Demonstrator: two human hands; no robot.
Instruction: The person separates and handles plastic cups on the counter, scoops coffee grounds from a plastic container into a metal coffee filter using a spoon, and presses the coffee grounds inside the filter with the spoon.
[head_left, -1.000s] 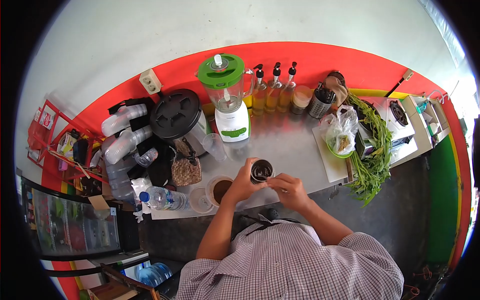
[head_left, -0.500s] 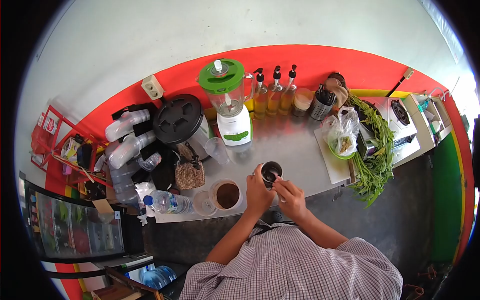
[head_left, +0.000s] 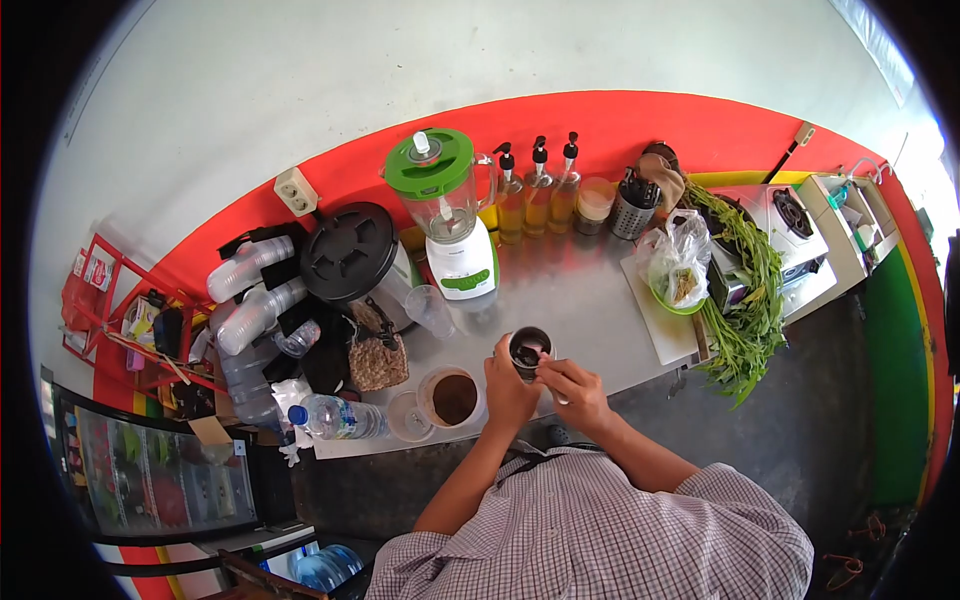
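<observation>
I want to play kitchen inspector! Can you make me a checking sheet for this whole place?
Surface: shiny metal table; the leafy greens hang over its edge.
Things in use: a cup, dark inside; a tub of brown powder near it.
Clutter: water bottle, woven bag and big black lid crowd the left; a plastic bag sits in the green bowl on the right.
Grip: left hand holds the cup; right hand pinches something at its rim, too small to tell.
Cables: black cord runs down from the right wall socket.
Surroundings: blender at the back, red rack at left, stove at right.
</observation>
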